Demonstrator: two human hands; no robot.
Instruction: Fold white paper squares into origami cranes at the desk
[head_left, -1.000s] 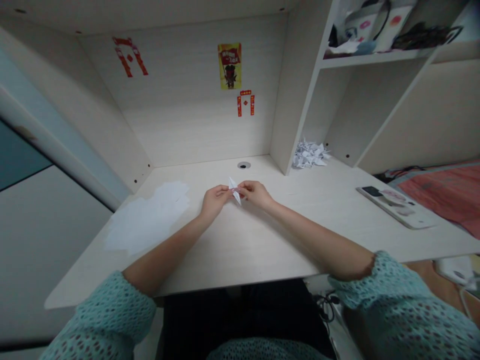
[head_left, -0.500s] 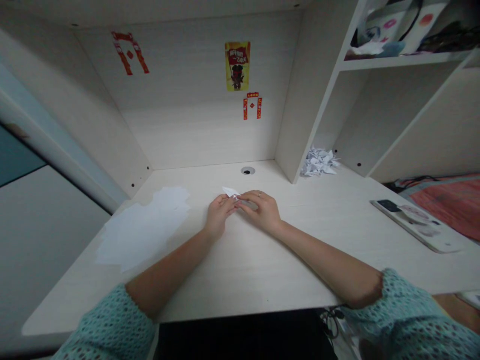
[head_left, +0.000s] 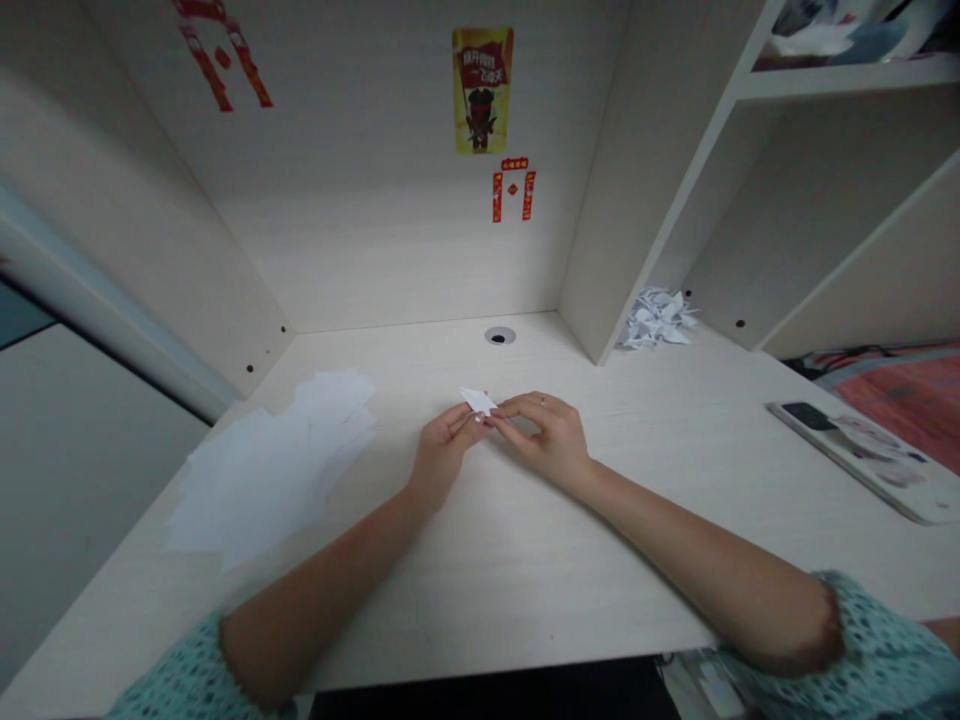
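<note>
Between my two hands, just above the desk, is a small folded piece of white paper (head_left: 478,400) with a pointed end facing up and left. My left hand (head_left: 444,447) pinches its lower left side between thumb and fingers. From the right, the fingertips of my right hand (head_left: 546,437) close on the paper's other side. My fingers hide the lower part of the paper. To the left, a spread pile of white paper sheets (head_left: 277,460) lies flat on the desk. A heap of small folded paper pieces (head_left: 657,318) sits beside the upright divider at the back right.
A phone (head_left: 862,455) in a light case lies on the desk (head_left: 480,600) at the right, near a red cloth (head_left: 915,395). The divider panel (head_left: 637,200) rises behind my right hand. A round cable hole (head_left: 500,336) is at the back.
My view has tilted down and moved closer. More of the folded paper's white pointed part shows between my fingers, and both hands still hold it.
</note>
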